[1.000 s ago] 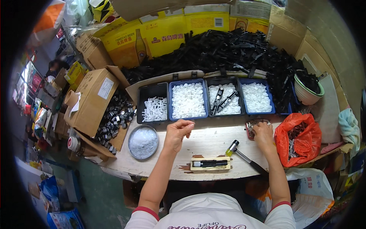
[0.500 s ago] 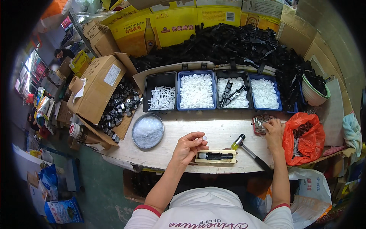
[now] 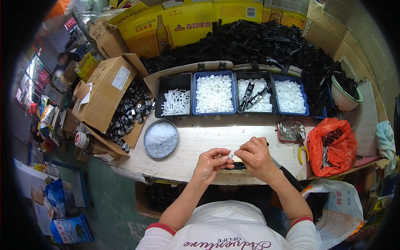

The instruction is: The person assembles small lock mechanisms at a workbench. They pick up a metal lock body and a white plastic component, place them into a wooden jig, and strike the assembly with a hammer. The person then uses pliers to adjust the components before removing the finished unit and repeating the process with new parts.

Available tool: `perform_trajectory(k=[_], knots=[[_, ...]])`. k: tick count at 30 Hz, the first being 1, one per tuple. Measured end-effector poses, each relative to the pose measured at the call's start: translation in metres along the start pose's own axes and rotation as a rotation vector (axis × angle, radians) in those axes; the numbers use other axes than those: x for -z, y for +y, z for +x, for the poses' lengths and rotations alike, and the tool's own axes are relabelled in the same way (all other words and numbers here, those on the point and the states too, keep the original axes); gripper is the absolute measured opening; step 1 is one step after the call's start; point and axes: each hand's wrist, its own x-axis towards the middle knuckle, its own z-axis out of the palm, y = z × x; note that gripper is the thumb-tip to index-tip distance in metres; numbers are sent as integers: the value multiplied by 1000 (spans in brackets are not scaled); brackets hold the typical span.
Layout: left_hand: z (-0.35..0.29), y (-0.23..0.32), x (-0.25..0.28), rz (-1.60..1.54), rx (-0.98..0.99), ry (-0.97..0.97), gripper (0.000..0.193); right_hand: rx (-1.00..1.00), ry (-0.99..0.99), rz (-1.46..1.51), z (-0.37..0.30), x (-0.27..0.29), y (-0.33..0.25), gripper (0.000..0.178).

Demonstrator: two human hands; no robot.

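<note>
My left hand point(image 3: 211, 165) pinches a small white plastic piece point(image 3: 231, 156) between thumb and fingertips. Close beside it, my right hand point(image 3: 257, 157) has its fingertips pressed together at the piece; whatever they hold is too small to make out. Below both hands lies a black part point(image 3: 239, 166), mostly covered by them. A hammer point(image 3: 291, 178) rests to the right, its black handle showing and its head hidden behind my right hand. Farther right is a shallow tray of metal pins point(image 3: 291, 130), with yellow-handled pliers point(image 3: 303, 153) at its near edge.
Several bins point(image 3: 195, 111) of white plastic parts stand in a row, black parts point(image 3: 233, 46) heaped behind. A round dish point(image 3: 176, 143) of clear pieces sits left, near a cardboard box point(image 3: 100, 98). An orange-red plastic bag point(image 3: 349, 146) lies right.
My right hand has left the pin tray and come over to my left hand, meeting it at the white piece. The pliers by the tray are now uncovered.
</note>
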Motion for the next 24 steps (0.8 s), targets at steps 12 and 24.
perform_trajectory(k=[12,24], knots=[[-6,0,-1,52,-52,-23,16,173,-105,-120,12,8,-10,16],[-13,-3,-3,106,-82,-128,23,62,-83,74,10,-7,-9,26]])
